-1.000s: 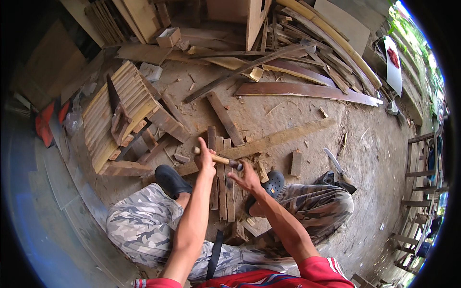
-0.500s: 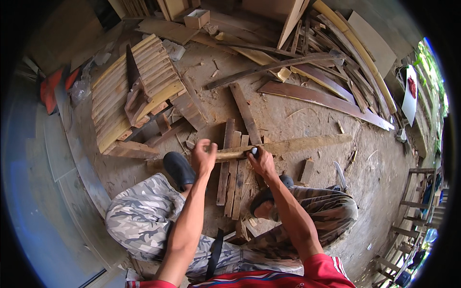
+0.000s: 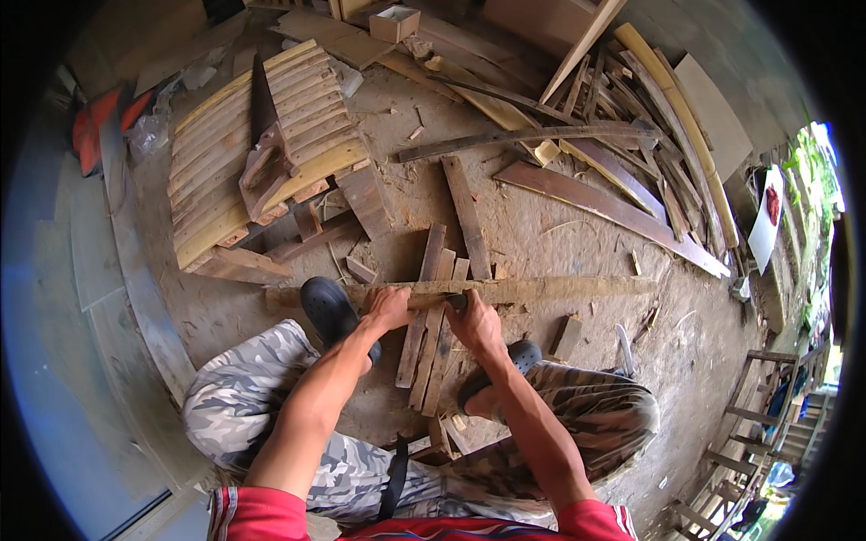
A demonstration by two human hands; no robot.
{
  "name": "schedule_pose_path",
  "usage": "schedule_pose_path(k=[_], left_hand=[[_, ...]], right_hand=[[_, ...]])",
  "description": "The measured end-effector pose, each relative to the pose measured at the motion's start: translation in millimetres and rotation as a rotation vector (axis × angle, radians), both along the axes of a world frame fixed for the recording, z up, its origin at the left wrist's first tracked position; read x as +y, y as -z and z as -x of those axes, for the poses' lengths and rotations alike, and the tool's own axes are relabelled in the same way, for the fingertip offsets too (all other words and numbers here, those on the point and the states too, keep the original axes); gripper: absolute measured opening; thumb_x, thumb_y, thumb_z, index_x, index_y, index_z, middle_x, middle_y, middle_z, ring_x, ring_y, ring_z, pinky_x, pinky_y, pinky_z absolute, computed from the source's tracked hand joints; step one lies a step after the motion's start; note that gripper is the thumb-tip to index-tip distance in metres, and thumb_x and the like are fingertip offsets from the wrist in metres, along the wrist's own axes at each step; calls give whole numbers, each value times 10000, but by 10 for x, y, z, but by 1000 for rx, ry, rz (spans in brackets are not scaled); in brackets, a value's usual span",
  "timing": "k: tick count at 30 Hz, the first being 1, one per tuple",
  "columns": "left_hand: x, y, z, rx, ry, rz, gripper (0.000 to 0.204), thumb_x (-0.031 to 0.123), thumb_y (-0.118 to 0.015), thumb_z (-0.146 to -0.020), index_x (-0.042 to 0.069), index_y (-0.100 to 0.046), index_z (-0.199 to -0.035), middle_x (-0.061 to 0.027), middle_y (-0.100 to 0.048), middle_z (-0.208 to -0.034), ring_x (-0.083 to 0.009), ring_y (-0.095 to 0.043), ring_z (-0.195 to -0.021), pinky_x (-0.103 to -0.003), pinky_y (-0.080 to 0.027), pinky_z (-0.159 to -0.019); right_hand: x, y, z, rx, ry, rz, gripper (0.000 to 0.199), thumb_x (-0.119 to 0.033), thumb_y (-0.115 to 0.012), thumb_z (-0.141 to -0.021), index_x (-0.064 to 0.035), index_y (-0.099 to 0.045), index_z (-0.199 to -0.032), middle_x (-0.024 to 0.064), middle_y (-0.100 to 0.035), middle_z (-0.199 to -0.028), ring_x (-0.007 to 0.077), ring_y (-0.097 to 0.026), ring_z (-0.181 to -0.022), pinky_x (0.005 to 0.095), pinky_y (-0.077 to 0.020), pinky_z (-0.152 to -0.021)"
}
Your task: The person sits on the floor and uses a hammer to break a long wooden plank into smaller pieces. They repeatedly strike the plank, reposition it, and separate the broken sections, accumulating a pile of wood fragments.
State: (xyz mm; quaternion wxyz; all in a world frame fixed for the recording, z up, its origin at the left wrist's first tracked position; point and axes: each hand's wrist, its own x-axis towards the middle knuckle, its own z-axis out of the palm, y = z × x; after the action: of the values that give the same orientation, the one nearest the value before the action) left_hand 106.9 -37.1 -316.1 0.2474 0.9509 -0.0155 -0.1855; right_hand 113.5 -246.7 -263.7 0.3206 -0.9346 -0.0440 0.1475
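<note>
A long rough wooden plank [image 3: 577,289] lies crosswise in front of me over several short dark slats [image 3: 421,347]. My left hand [image 3: 388,308] is closed over the plank's near edge, left of the slats. Close to its right, my right hand [image 3: 476,325] is closed around a small dark object [image 3: 458,302] against the plank; the fingers cover most of it, so I cannot make out its kind. My left clog [image 3: 327,309] touches or overlaps the plank's left part.
A handsaw [image 3: 263,171] lies on a low slatted wooden bench [image 3: 311,108] at the left. Scrap boards [image 3: 604,207] are piled at the far right. A curved blade [image 3: 624,347] is near my right knee. A wooden ladder-like frame [image 3: 753,415] stands at the right edge.
My left hand has come down from above onto the plank and closed. My right hand has shifted slightly left and lower. The view has tilted a little.
</note>
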Motion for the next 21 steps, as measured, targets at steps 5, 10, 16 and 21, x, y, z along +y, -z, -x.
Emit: schedule_pose_path(k=[5, 10, 16, 21], left_hand=[[194, 483, 246, -406, -25, 154, 246, 226, -726, -776, 41, -575, -835, -155, -647, -846, -394, -638, -849, -488, -502, -733], [263, 457, 232, -287, 60, 131, 232, 204, -763, -753, 45, -614, -836, -164, -659, -805, -382, -653, -801, -453, -520, -702], [-40, -637, -331, 158, 232, -138, 261, 235, -807, -725, 33, -705, -855, -195, -713, -864, -336, -690, -806, -447, -517, -786], [-340, -1253, -726, 55, 327, -99, 375, 347, -815, -726, 13, -715, -864, -224, -705, -822, -370, -703, -807, -452, -552, -750]], right_hand=[[164, 147, 192, -148, -100, 58, 356, -333, -655, -884, -39, -530, -1041, 201, -670, -752, 401, -666, -684, 487, -533, -606], [139, 10, 72, -73, -107, 52, 345, -325, -643, -873, -32, -544, -1027, 210, -683, -775, 399, -680, -714, 476, -546, -629], [-276, 221, -199, 72, 159, -7, 359, -333, -570, -881, -31, -655, -1057, 181, -700, -778, 345, -682, -647, 430, -538, -648], [-704, 548, -379, 323, 356, -267, 385, -328, -536, -890, 29, -641, -988, 161, -631, -755, 250, -659, -676, 388, -530, -629]])
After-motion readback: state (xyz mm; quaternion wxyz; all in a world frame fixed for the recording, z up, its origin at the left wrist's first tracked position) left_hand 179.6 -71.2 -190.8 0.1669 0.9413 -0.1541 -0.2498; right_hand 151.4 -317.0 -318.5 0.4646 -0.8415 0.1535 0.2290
